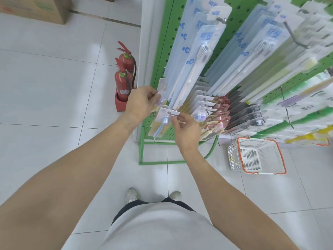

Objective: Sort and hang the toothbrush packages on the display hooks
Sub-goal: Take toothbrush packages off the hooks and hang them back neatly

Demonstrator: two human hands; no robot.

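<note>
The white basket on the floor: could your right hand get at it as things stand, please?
Probably not at once. The right hand pinches a toothbrush package at a display hook, and the white basket sits low on the floor to its right. Nothing blocks the path; bending down would be needed.

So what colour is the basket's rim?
Orange, on the white basket, in the head view.

Green pegboard rack (163,56) on a green tube frame, standing on pale tiled floor (54,109). Hooks (295,38) crowded with hanging toothbrush packages (201,56), upper rows blurred. On the tiles: white basket (259,156) with orange rim; two fire extinguishers (124,76) in a red holder; perhaps a cardboard box (45,9) at far left.
</note>
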